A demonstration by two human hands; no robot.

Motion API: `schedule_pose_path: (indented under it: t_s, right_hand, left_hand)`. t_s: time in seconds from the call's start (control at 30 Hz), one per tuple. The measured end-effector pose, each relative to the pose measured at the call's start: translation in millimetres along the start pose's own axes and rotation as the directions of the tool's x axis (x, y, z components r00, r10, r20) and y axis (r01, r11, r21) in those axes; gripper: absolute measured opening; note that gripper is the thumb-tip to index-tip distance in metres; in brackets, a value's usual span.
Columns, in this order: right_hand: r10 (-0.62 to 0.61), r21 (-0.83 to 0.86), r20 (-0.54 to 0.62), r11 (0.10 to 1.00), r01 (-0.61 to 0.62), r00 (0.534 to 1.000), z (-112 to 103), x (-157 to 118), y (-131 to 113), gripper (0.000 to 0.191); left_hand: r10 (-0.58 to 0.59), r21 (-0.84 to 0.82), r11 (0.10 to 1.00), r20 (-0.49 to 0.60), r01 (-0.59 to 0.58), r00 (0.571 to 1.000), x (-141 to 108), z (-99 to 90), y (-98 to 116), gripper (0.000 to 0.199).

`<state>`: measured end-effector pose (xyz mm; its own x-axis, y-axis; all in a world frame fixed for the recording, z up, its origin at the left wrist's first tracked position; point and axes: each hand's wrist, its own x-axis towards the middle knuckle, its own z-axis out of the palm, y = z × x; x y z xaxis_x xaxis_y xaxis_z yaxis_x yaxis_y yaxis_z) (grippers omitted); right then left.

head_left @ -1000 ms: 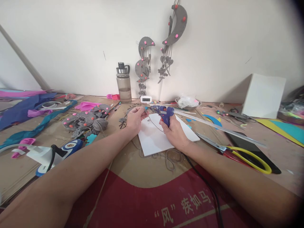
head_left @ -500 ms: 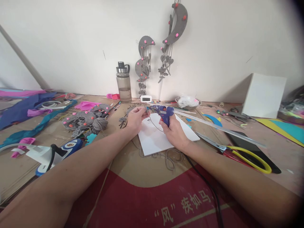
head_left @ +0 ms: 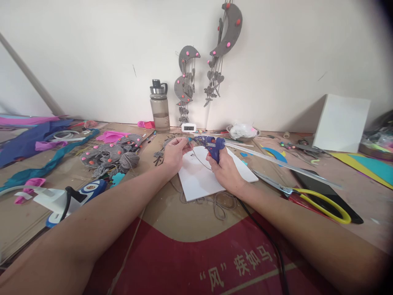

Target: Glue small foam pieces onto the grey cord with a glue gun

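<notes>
In the head view my right hand (head_left: 229,170) is wrapped round the grip of a blue hot glue gun (head_left: 217,148). A long clear glue stick sticks out behind the gun, and its nozzle points left at my left fingertips. My left hand (head_left: 174,155) is closed in a pinch on a thin grey string (head_left: 202,163), which droops towards my right hand. A tiny blue bit shows at the pinch, too small to name. Below both hands lies a white board (head_left: 201,180). More grey string (head_left: 221,207) lies looped at its near edge.
Yellow-and-red-handled scissors (head_left: 322,200) lie over a black phone (head_left: 353,213) at right. A water bottle (head_left: 159,112) and small digital clock (head_left: 188,128) stand by the wall. Grey moon hangings (head_left: 235,28) hang there. At left are a power strip (head_left: 95,188) and grey yarn ball (head_left: 129,160).
My left hand has shifted very slightly to the left, and the string at its fingertips has moved a little. The glue gun stays nearly still.
</notes>
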<state>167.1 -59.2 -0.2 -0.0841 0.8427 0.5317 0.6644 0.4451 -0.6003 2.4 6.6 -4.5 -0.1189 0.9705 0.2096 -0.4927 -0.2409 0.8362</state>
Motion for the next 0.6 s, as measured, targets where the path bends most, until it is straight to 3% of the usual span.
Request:
schedule_pose_path:
  t_s: [0.23,0.47,0.53,0.6]
  right_hand:
    - [0.056,0.019,0.037,0.998,-0.056,0.998,0.0,-1.2,-0.8,0.029]
    - [0.188,0.314,0.070,0.928,-0.200,0.980,-7.1,11.4,1.0,0.024]
    - [0.258,0.215,0.067,0.940,-0.266,0.964,-13.3,19.9,5.7,0.019]
    - [0.311,0.003,0.061,0.950,-0.311,0.949,-19.8,28.1,13.8,0.016]
  left_hand:
    - [0.013,-0.029,1.000,-0.011,-0.013,1.000,-0.3,0.1,1.8,0.021]
    - [0.031,-0.041,0.999,-0.041,-0.033,0.999,3.7,-1.9,3.8,0.020]
    - [0.040,-0.036,0.998,-0.055,-0.042,0.998,4.7,-1.8,3.8,0.020]
    - [0.051,-0.008,0.999,-0.068,-0.051,0.996,4.7,-0.9,3.6,0.019]
